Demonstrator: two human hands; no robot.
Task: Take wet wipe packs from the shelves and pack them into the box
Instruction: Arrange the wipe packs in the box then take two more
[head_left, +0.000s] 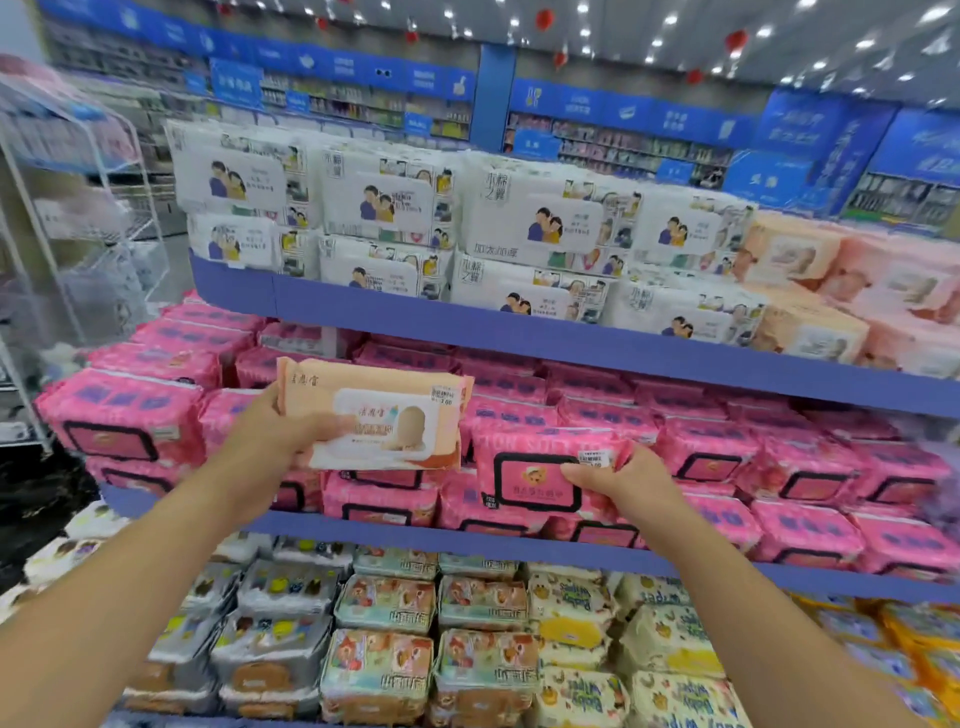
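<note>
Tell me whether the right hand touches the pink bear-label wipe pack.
Touching. Head view: the right hand grips the pink bear-label wipe pack, thumb on its front, fingers round its edge.

Pink packs (706, 447) crowd the middle shelf (415, 535) almost to the shelf edge (519, 338) above, leaving scant room overhead. The orange pack (379, 415) in the left hand (280, 431) screens the left-centre rows. The front is open; a wire rack (78, 218) flanks the left.
</note>
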